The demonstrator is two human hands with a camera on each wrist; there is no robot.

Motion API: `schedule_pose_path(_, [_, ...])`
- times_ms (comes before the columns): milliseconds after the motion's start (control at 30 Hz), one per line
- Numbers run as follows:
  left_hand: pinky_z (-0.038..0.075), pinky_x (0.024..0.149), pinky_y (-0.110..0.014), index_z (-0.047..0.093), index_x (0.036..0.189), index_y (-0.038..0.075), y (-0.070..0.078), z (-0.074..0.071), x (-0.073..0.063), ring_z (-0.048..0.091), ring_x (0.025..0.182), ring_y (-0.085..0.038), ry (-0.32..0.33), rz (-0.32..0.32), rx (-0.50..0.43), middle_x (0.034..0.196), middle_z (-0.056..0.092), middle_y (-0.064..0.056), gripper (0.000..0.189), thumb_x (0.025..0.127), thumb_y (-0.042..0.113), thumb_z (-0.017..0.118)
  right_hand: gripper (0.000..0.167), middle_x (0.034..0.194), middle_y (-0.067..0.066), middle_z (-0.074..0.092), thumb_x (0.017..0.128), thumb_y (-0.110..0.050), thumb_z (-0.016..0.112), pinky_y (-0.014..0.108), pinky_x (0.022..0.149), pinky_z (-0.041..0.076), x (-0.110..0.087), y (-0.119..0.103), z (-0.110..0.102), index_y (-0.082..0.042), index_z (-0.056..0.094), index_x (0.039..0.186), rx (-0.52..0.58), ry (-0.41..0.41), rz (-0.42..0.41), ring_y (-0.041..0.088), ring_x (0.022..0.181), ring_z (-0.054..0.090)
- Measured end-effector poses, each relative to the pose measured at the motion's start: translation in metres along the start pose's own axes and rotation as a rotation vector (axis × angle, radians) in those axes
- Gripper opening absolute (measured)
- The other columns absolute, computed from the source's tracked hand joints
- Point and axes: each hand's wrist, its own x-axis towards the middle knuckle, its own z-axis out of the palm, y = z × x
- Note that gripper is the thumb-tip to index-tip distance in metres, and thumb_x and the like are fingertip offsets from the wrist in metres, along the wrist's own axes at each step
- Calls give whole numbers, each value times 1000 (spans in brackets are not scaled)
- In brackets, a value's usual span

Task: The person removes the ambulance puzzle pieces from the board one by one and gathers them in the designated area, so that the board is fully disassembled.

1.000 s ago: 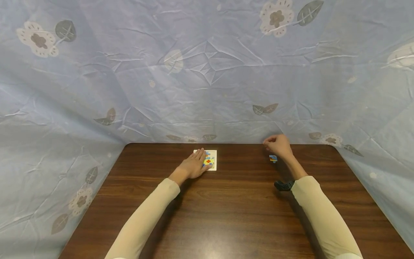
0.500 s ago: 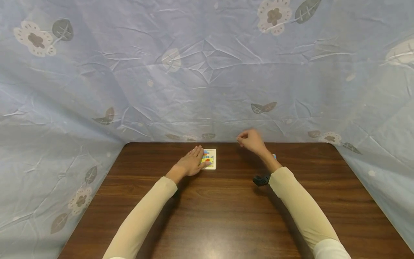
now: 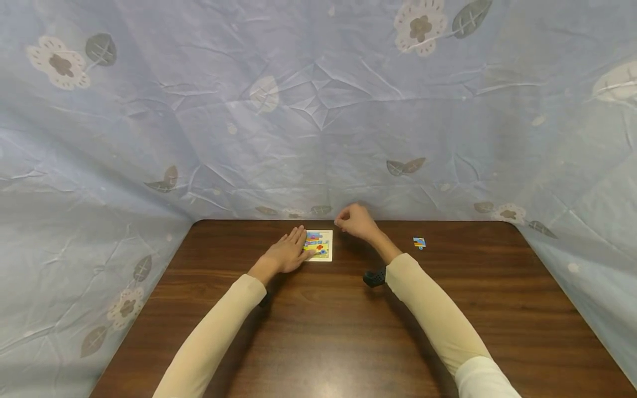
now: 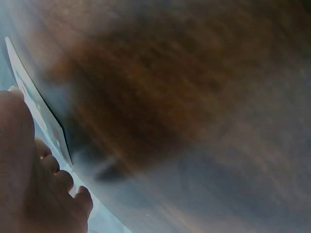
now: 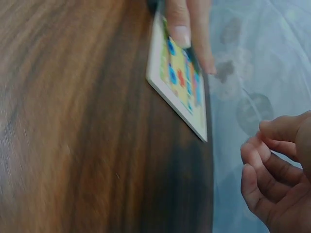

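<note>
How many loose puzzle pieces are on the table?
1: the small blue piece lies on the brown table, to the right of the right hand. Another might be hidden under the left hand.

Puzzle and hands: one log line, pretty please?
left hand: on puzzle | right hand: curled, nothing visibly held | loose piece: on table

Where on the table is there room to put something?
Free: the table between both sleeves, and right of the loose puzzle piece. Crowded: around the puzzle board, left hand over its left side, right hand near it.
</note>
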Motion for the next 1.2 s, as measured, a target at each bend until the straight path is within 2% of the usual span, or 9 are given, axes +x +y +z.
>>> schedule_pose_path(167, [12, 138, -51, 6, 169, 4, -2, 5, -2, 4, 167, -32, -8, -4, -7, 179, 2, -16, 86, 111, 62, 29, 20, 101, 12, 81, 101, -19, 69, 30, 70, 59, 3, -6, 20, -4, 81, 105, -27, -59, -7, 21, 84, 74])
schedule_pose_path(300, [12, 138, -51, 6, 169, 3, -5, 5, -3, 3, 167, -31, -10, -20, -10, 179, 1, -16, 86, 110, 63, 27, 20, 99, 12, 80, 102, -18, 67, 30, 69, 58, 7, -11, 30, -3, 81, 103, -37, -83, -20, 19, 78, 68])
schedule_pose_path(433, [12, 138, -50, 5, 169, 4, -7, 4, -4, 3, 168, -31, -17, -32, -6, 179, 0, -16, 87, 110, 65, 26, 21, 99, 11, 79, 102, -18, 67, 28, 66, 55, 11, -14, 37, -2, 81, 103, -40, -98, 1, 18, 74, 65])
schedule_pose_path(667, [11, 138, -51, 4, 169, 3, -7, 5, -5, 2, 167, -31, -22, -18, -2, 179, -1, -16, 85, 111, 62, 26, 19, 97, 10, 79, 101, -18, 67, 26, 64, 55, 15, -16, 46, -3, 80, 103, -63, -92, 41, 18, 73, 66])
schedule_pose_path(967, [11, 138, -50, 2, 169, 6, -6, 4, -6, 5, 167, -30, -42, -15, 45, 179, -3, -14, 84, 111, 63, 22, 18, 100, 13, 78, 98, -14, 71, 29, 73, 62, 17, -18, 61, 0, 76, 108, -72, -89, 49, 19, 80, 70])
schedule_pose_path(1200, [13, 137, -52, 3, 169, 5, -3, -1, -8, 7, 167, -31, -57, -13, 66, 179, -1, -15, 84, 111, 62, 23, 21, 97, 16, 76, 95, -9, 73, 32, 72, 61, 16, -24, 67, 5, 73, 110, -75, -74, 72, 19, 74, 65])
